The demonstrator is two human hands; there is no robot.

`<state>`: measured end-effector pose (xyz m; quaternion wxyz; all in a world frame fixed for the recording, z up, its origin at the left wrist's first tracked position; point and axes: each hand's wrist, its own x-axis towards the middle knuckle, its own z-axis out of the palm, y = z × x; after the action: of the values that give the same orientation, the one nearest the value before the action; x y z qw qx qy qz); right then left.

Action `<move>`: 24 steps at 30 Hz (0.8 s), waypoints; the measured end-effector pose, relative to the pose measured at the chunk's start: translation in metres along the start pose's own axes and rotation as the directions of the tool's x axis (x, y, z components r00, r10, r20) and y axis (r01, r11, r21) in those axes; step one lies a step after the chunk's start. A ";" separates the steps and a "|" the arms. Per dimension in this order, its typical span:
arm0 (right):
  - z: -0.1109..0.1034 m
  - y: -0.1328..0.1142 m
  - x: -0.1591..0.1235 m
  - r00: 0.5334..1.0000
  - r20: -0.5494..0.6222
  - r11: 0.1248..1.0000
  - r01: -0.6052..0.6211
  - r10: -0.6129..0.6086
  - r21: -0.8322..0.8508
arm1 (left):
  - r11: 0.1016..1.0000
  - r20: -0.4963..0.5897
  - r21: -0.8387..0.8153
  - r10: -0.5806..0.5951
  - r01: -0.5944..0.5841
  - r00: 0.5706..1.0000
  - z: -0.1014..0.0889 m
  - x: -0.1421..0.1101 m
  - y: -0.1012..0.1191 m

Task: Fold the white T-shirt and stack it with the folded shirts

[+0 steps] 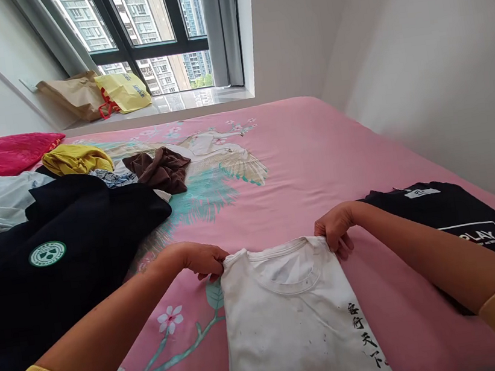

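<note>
A white T-shirt (293, 325) with dark vertical lettering lies on the pink bedsheet (300, 166), its sides folded in and its neckline facing away from me. My left hand (206, 260) pinches the shirt's left shoulder corner. At the opposite shoulder, my right hand (336, 231) is closed on the cloth with bent fingers. The shirt's lower end runs out of the bottom of the view. Dark marks show across its front.
At the left lie a black garment (84, 231) with a green badge, a yellow cloth (77, 159), a brown cloth (161, 169) and a pink pillow (1, 154). A black printed shirt (455, 207) lies right, partly behind my forearm. Bags (126, 92) stand on the windowsill.
</note>
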<state>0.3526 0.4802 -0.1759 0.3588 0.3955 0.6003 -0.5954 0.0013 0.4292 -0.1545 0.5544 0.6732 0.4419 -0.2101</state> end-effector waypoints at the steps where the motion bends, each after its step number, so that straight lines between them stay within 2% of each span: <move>1: 0.001 -0.001 -0.001 0.998 -0.024 0.998 -0.053 0.052 -0.033 | 0.999 -0.036 0.038 -0.020 0.021 0.999 0.001 -0.001 -0.001; 3: 0.003 -0.001 -0.004 0.988 -0.094 0.990 -0.127 0.121 -0.064 | 0.997 -0.126 0.049 -0.059 0.066 0.990 0.003 -0.003 -0.007; 4: 0.004 0.000 -0.006 0.984 -0.132 0.991 -0.126 0.118 -0.054 | 0.997 -0.164 0.020 -0.071 0.075 0.984 0.004 -0.004 -0.012; 7: 0.009 0.009 -0.011 0.975 -0.221 0.998 0.029 -0.017 0.048 | 0.994 -0.218 -0.112 -0.043 0.019 0.975 0.008 -0.008 -0.027; 11: 0.020 0.024 -0.014 0.934 -0.307 0.952 0.247 -0.183 0.183 | 0.971 -0.237 -0.232 -0.005 -0.052 0.972 0.018 -0.012 -0.036; 14: 0.035 0.035 -0.007 0.849 -0.472 0.883 0.391 -0.239 0.258 | 0.934 -0.373 -0.323 0.024 -0.154 0.927 0.034 -0.012 -0.036; 17: 0.057 0.043 0.003 0.714 -0.681 0.810 0.491 -0.164 0.319 | 0.868 -0.568 -0.418 -0.020 -0.267 0.823 0.056 -0.007 -0.036; 18: 0.065 0.044 0.006 0.684 -0.718 0.792 0.507 -0.130 0.339 | 0.849 -0.604 -0.444 -0.047 -0.286 0.796 0.063 -0.005 -0.035; 20: 0.077 0.044 0.007 0.666 -0.739 0.765 0.529 -0.104 0.369 | 0.816 -0.629 -0.491 -0.089 -0.305 0.772 0.074 -0.003 -0.033; 22: 0.083 0.041 0.006 0.668 -0.732 0.748 0.554 -0.136 0.366 | 0.787 -0.622 -0.524 -0.093 -0.325 0.778 0.081 -0.004 -0.028; 24: 0.085 0.038 0.004 0.632 -0.762 0.753 0.569 -0.142 0.332 | 0.772 -0.628 -0.529 -0.077 -0.353 0.774 0.084 -0.005 -0.025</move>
<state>0.3817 0.3949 -0.1988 -0.1538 0.5404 0.5622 -0.6068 -0.0045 0.3491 -0.1899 0.5827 0.5153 0.5875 0.2230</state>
